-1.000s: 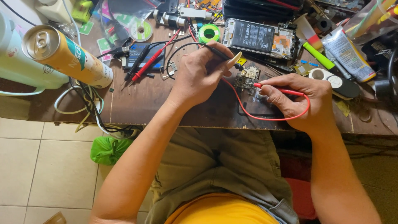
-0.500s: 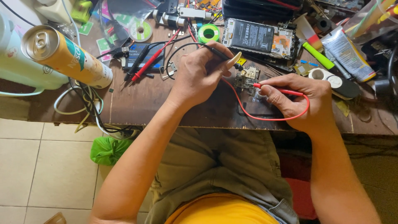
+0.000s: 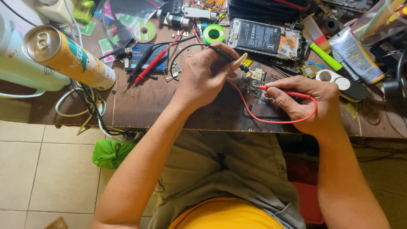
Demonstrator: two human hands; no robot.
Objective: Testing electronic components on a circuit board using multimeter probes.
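A small circuit board (image 3: pixel 253 79) lies on the brown wooden table (image 3: pixel 144 106) between my two hands. My left hand (image 3: pixel 206 75) grips a black test probe (image 3: pixel 227 55) whose tip rests at the board's upper left edge. My right hand (image 3: pixel 307 102) pinches a red test probe (image 3: pixel 282 91), its tip touching the board's right side. The red lead (image 3: pixel 275 121) loops under my right hand and back across the table. Just beyond the board lies an opened phone (image 3: pixel 266 40) with its battery showing.
A yellow drink can (image 3: pixel 68 57) lies at the left by a pale green appliance (image 3: pixel 19 70). A spare probe pair (image 3: pixel 148 64), green solder spool (image 3: pixel 213 33), green marker (image 3: pixel 325 57), white tube (image 3: pixel 356 54) and tangled cables (image 3: pixel 87 106) crowd the table.
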